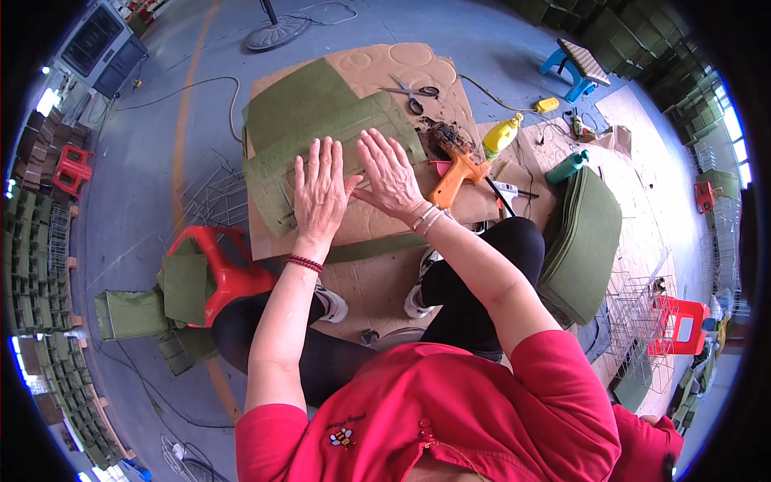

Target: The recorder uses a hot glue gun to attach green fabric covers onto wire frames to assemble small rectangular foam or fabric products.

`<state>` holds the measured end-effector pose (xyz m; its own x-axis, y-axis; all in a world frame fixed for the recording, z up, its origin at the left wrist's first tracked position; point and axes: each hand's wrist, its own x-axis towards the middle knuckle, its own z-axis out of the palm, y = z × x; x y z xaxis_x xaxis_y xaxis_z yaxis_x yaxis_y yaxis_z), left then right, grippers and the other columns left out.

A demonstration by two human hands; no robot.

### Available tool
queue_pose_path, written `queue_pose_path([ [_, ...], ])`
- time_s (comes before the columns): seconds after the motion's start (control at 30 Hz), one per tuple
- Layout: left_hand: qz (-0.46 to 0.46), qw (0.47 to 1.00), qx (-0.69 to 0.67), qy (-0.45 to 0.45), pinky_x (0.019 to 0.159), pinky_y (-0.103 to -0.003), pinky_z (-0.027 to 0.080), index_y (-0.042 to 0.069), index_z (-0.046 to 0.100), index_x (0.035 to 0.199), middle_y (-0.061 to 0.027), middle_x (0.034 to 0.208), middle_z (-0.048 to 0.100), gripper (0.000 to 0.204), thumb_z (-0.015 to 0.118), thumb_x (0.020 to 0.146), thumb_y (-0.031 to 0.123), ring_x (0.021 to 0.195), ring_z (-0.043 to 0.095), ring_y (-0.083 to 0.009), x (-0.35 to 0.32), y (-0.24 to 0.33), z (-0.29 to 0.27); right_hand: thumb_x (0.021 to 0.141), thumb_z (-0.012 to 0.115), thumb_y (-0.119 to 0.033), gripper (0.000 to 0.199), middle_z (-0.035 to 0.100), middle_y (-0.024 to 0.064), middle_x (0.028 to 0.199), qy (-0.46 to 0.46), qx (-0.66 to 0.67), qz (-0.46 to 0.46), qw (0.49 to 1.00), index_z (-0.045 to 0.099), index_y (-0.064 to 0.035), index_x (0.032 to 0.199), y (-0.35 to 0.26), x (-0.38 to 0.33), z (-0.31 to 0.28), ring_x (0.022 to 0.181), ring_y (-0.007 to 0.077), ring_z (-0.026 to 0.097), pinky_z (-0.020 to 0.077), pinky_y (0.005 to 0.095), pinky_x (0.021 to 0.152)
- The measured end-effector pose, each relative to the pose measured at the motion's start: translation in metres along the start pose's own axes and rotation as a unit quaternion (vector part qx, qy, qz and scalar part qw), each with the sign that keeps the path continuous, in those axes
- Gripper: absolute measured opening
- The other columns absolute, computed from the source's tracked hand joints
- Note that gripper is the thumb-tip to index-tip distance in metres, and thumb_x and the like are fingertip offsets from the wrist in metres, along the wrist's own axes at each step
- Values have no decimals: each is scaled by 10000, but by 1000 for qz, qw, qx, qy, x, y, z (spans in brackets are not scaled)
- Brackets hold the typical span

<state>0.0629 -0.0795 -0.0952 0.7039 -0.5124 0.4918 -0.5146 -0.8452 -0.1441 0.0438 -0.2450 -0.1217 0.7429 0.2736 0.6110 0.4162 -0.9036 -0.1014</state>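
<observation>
Head view is showing, far left, stacks of green felt boxes (36,265) lining the floor edge; what lies inside them cannot be told. Next, a red plastic stool (225,269) is carrying a folded green felt piece (185,287). The left hand (320,191) is lying flat, fingers spread and released, pressing on the green felt sheet (321,120), which is resting on a brown cardboard sheet (377,68) on the floor. The felt's long axis is running from lower left to upper right, extending away beyond the fingertips. The right hand (389,173) is pressing flat just beside it, thumbs touching, grasping nothing. Scissors (414,95) are lying above; an orange glue gun (456,173), a yellow bottle (501,135) and a felt stack (582,241) are sitting rightward.
</observation>
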Motion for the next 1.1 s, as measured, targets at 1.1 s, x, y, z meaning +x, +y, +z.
queue_pose_path([
  [1.1, -4, 1000, -15, -9, 1105, -435, 305, 37, 360, 1412, -99, 1473, 369, 656, 596, 866, 313, 1367, 341, -235, -37, -35, -10, 771, 695, -348, 709, 393, 181, 1417, -55, 50, -52, 996, 418, 19, 1309, -3, -1, -24, 1363, 321, 319, 255, 440, 1128],
])
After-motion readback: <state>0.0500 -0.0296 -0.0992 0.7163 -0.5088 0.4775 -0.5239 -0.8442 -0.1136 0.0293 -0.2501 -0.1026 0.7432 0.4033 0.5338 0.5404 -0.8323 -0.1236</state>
